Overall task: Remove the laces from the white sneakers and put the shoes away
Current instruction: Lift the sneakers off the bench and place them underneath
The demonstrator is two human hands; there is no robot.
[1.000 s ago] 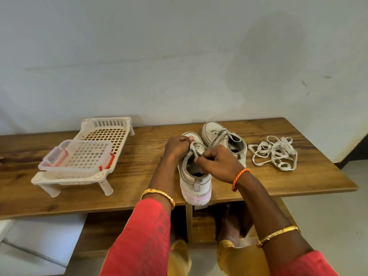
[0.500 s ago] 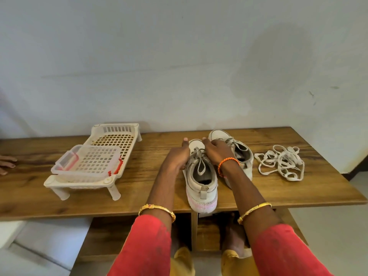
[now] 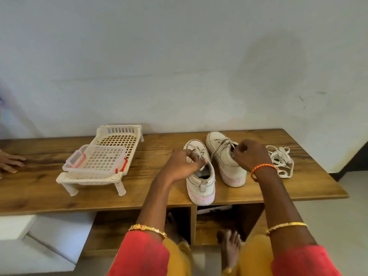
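Sneakers first: from the head camera I see two white ones side by side on the wooden bench, toes toward the wall. On the near sneaker, whose heel slightly overhangs the front edge, my left hand curls at the tongue and pinches the lace. My right hand is curled over the opening of the far sneaker, fingers on its laces; whether they actually pinch one I cannot tell. A loose lace pile lies just right of that shoe. A white plastic rack holding a latticed basket stands to the left, well apart. Another person's hand rests at the bench's left edge.
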